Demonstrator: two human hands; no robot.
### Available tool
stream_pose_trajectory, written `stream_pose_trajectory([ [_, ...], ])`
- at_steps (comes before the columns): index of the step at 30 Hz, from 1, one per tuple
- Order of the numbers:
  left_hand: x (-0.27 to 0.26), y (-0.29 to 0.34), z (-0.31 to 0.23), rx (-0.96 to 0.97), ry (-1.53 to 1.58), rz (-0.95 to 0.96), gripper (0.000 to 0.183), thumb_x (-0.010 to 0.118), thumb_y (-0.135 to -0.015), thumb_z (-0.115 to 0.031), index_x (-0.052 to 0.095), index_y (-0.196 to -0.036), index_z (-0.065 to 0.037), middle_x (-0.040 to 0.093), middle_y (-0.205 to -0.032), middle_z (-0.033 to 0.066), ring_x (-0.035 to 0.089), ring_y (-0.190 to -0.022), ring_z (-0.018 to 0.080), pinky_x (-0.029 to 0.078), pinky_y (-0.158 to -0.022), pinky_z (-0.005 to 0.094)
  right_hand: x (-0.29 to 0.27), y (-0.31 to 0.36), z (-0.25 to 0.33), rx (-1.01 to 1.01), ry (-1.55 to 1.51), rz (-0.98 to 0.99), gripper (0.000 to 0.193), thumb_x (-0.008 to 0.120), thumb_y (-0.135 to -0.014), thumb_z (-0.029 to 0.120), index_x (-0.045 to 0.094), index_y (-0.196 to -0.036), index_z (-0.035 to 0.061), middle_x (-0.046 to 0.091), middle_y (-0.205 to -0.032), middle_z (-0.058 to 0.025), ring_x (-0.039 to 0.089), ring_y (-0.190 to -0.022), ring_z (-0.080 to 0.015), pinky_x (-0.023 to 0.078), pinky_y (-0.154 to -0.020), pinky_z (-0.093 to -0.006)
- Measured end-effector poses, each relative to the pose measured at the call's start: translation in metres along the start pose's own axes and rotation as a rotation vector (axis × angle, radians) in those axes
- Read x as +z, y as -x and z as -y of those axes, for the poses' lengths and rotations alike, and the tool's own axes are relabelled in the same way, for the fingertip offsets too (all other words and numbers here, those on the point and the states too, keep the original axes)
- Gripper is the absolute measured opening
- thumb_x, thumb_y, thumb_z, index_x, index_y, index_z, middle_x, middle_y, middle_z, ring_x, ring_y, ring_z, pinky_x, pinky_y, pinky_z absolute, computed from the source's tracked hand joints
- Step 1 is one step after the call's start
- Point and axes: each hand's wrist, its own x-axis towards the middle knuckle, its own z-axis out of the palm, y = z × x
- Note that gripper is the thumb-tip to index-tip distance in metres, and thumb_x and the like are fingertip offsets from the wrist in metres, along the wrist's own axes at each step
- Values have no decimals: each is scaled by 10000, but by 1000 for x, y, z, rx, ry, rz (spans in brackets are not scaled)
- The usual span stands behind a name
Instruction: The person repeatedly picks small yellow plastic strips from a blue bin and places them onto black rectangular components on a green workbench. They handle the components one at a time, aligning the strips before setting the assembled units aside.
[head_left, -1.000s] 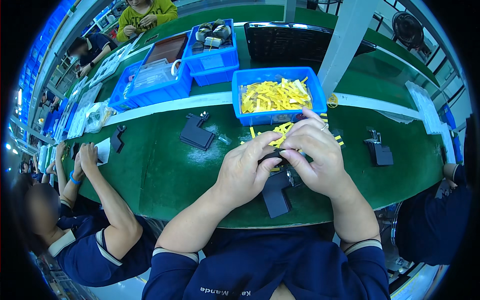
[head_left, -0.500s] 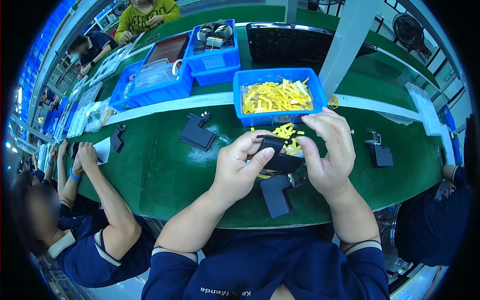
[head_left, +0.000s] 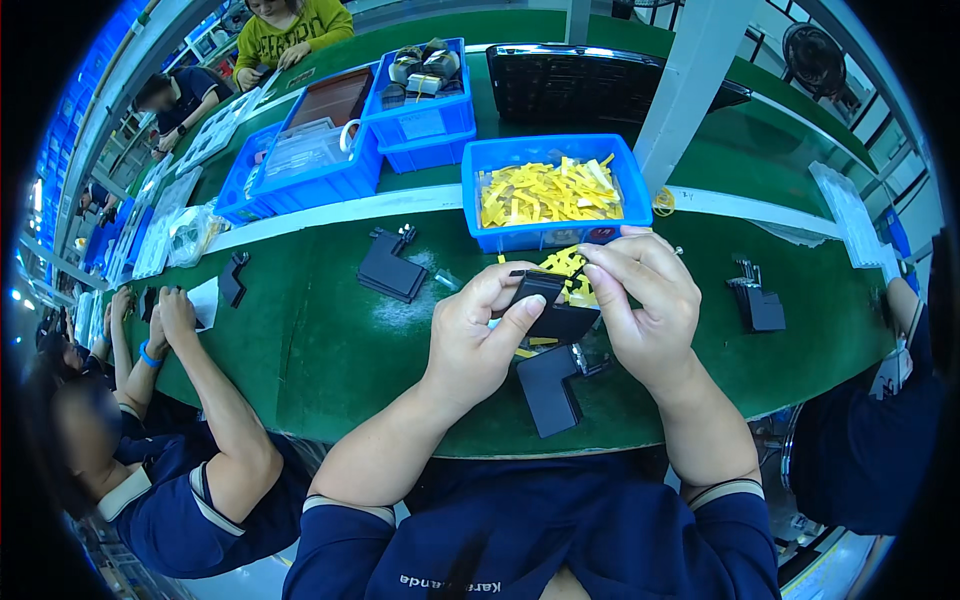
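My left hand (head_left: 470, 335) grips a black flat-sided part (head_left: 565, 321), thumb on its face and fingers behind, tilted above the table. At the part's upper right corner, my right hand (head_left: 652, 318) has thumb and forefinger drawn together in a pinch. Whatever sits between those fingertips is too small to make out; a thin dark end of the part lies beside them. Loose yellow strips (head_left: 565, 262) show on the table behind the part. Just below my hands lies a stack of black L-shaped parts (head_left: 547, 396) with small metal fittings at one end.
A blue bin (head_left: 556, 237) full of yellow strips stands beyond my hands, beside a white post (head_left: 690, 90). More black L-shaped stacks lie left (head_left: 392, 268) and right (head_left: 762, 310). Blue crates (head_left: 420, 122) stand farther back. A co-worker's arm (head_left: 225, 390) works at left.
My right hand has moved left and its spread thumb and fingers have come together at the black part's corner. My left hand keeps its hold, nearly still.
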Motion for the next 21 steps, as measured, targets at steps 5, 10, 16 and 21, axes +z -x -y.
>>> stream_pose_trajectory([
  [5, 1, -1, -1, -13, 26, 11, 229, 585, -882, -72, 556, -1086, 28, 684, -920, 111, 652, -839, 135, 505, -738, 263, 2, 2, 3, 78, -54, -4, 114, 678, -723, -5, 666, -835, 8, 604, -739, -102, 594, -669, -248, 484, -701, -362],
  [10, 0, 0, 3, -28, 26, 30, 234, 580, -887, -77, 548, -1094, 27, 678, -930, 102, 643, -838, 123, 498, -740, 253, 3, 4, 4, 89, -86, -4, 115, 659, -743, -6, 654, -858, -1, 605, -775, -121, 599, -697, -253, 483, -682, -337],
  [16, -5, -5, -5, -128, 336, 161, 234, 521, -916, -62, 435, -1126, -4, 638, -980, 139, 634, -904, 178, 498, -812, 285, 1, 5, 1, 545, -548, 80, 127, 593, -864, 82, 650, -923, -16, 638, -857, -86, 603, -798, -170, 471, -745, -286],
  [21, -9, -6, -3, -189, 399, 286, 272, 521, -919, -86, 393, -1156, -45, 623, -959, 124, 634, -878, 187, 506, -791, 307, -5, 5, -7, 837, -1091, 322, 132, 605, -871, 78, 655, -927, -31, 649, -866, -72, 614, -781, -124, 506, -724, -260],
])
